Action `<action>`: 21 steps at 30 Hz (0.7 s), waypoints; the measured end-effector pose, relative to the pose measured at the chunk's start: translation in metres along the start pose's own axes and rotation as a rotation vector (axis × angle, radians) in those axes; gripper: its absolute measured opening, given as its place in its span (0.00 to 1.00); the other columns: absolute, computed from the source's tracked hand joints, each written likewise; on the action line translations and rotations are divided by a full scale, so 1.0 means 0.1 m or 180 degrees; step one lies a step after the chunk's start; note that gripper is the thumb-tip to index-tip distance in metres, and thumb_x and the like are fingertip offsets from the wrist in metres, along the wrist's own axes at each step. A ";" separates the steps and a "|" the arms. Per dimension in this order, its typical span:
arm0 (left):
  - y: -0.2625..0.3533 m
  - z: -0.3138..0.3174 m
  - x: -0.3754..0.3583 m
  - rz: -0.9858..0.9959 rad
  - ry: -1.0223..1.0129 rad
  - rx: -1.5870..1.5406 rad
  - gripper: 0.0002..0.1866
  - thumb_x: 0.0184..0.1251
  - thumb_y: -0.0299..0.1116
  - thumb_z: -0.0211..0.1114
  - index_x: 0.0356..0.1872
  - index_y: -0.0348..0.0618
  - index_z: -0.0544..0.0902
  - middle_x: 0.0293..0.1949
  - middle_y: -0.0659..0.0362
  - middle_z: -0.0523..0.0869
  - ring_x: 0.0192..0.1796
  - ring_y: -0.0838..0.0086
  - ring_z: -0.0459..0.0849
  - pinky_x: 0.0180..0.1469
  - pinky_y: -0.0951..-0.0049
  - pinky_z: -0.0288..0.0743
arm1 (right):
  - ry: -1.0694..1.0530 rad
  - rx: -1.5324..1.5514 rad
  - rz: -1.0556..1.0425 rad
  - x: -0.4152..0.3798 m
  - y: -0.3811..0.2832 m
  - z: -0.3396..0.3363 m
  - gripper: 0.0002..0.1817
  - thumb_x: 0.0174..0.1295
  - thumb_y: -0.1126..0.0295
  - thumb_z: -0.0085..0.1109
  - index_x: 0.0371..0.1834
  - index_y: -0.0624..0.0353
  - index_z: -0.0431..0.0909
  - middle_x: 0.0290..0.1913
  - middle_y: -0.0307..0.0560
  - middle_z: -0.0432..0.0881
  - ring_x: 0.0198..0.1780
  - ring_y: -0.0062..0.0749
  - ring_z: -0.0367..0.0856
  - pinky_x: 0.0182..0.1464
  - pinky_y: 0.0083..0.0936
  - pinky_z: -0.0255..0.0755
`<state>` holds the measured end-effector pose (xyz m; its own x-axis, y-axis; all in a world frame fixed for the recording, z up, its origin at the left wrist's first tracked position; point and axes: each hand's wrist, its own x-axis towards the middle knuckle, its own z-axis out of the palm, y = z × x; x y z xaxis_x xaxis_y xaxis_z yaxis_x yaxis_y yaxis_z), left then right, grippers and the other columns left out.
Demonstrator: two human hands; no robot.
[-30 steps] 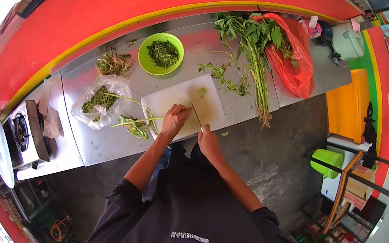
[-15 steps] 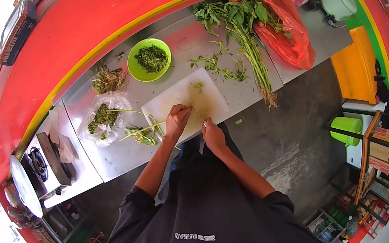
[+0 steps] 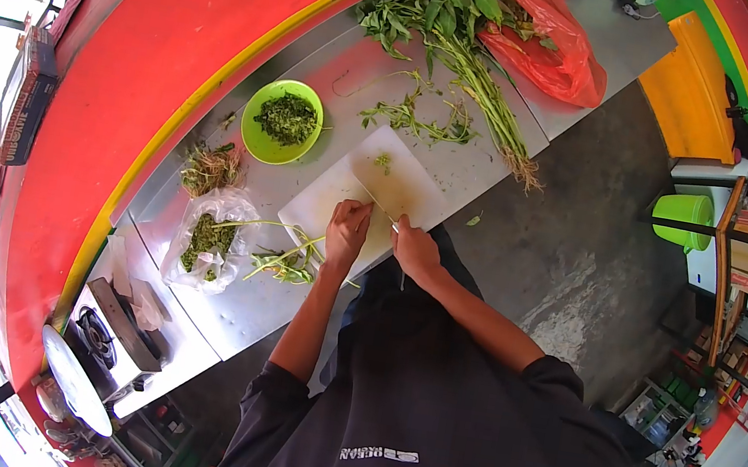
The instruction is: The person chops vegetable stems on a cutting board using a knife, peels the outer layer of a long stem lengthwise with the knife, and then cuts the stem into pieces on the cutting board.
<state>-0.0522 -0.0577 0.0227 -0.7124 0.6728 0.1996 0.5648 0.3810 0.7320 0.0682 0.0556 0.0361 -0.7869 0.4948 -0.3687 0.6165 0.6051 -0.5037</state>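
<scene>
Right hand (image 3: 413,247) grips a knife (image 3: 377,203) (blade thin, hard to make out) over the cutting board (image 3: 405,185); left hand (image 3: 347,230) curls over stems (image 3: 293,255), its fingertips hidden.

Steel bench (image 3: 285,307), white board (image 3: 400,189), green bowl (image 3: 257,144), clear bag (image 3: 208,243), leafy stems (image 3: 475,75), red bag (image 3: 568,64), perhaps roots (image 3: 210,168)

Steel, plastic and leaf under my hands

My tabletop (image 3: 462,164) is brushed metal with a dull sheen; the cutting board (image 3: 340,200) is smooth matt white plastic. At ten o'clock sits a glossy green plastic bowl (image 3: 257,144), at one o'clock a shiny red plastic bag (image 3: 564,64).
</scene>
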 end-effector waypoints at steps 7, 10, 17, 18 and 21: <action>-0.02 0.01 0.01 0.0032 0.0149 -0.0119 0.10 0.57 0.20 0.69 0.41 0.40 0.88 0.34 0.55 0.84 0.39 0.60 0.82 0.43 0.63 0.77 | 0.0007 -0.0018 0.0075 -0.19 0.09 0.03 0.13 0.71 0.61 0.49 0.42 0.62 0.69 0.23 0.60 0.82 0.27 0.60 0.83 0.29 0.53 0.78; -0.01 0.01 0.00 0.0022 0.0052 -0.0050 0.09 0.56 0.20 0.69 0.40 0.40 0.88 0.34 0.54 0.85 0.40 0.60 0.82 0.43 0.63 0.77 | 0.0143 -0.0027 -0.0062 -0.07 0.06 0.08 0.13 0.71 0.61 0.50 0.43 0.62 0.68 0.23 0.60 0.82 0.27 0.60 0.83 0.29 0.53 0.78; -0.05 0.05 0.00 0.0037 0.0155 -0.0089 0.10 0.56 0.21 0.70 0.40 0.40 0.88 0.34 0.55 0.84 0.39 0.61 0.82 0.43 0.64 0.77 | 0.0072 -0.0023 0.0013 -0.21 0.09 0.01 0.13 0.71 0.61 0.50 0.43 0.62 0.68 0.22 0.60 0.82 0.26 0.59 0.83 0.27 0.53 0.78; -0.02 0.04 0.01 0.0057 0.0114 -0.0068 0.10 0.56 0.21 0.70 0.40 0.40 0.88 0.34 0.55 0.84 0.40 0.61 0.82 0.43 0.64 0.77 | 0.0125 0.0003 -0.0021 -0.21 0.11 0.04 0.14 0.71 0.61 0.50 0.43 0.62 0.68 0.22 0.59 0.82 0.26 0.59 0.83 0.27 0.52 0.78; 0.04 -0.01 -0.01 0.0023 0.0042 0.0016 0.10 0.56 0.21 0.69 0.40 0.40 0.88 0.35 0.55 0.84 0.40 0.61 0.82 0.44 0.64 0.77 | 0.0059 -0.0061 -0.0014 -0.08 0.08 0.10 0.14 0.71 0.61 0.50 0.43 0.62 0.68 0.22 0.59 0.82 0.26 0.59 0.84 0.28 0.53 0.78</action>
<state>-0.0495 -0.0573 0.0258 -0.7137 0.6671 0.2136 0.5721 0.3794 0.7271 0.0792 0.0499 0.0271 -0.7891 0.5035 -0.3519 0.6135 0.6191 -0.4902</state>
